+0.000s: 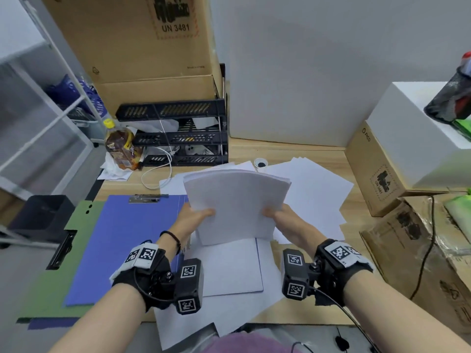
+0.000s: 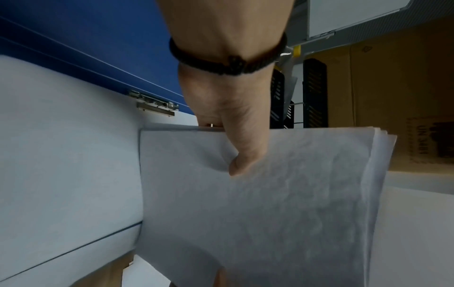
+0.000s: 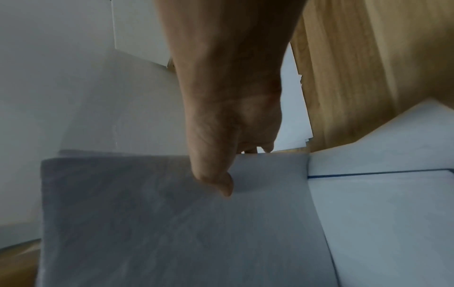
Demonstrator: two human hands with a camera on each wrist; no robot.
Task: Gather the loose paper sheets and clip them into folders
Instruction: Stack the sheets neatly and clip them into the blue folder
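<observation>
Nearest, loose sheets overhang the counter edge. Above them, left hand and right hand each pinch a side of the paper stack, thumbs on top, a two-sided grip that holds it raised and tilted, likely to square the edges. It hangs over the open blue folder, whose metal clip waits at the far edge. More scattered sheets lie beyond; a black tray rack stands at the back.
</observation>
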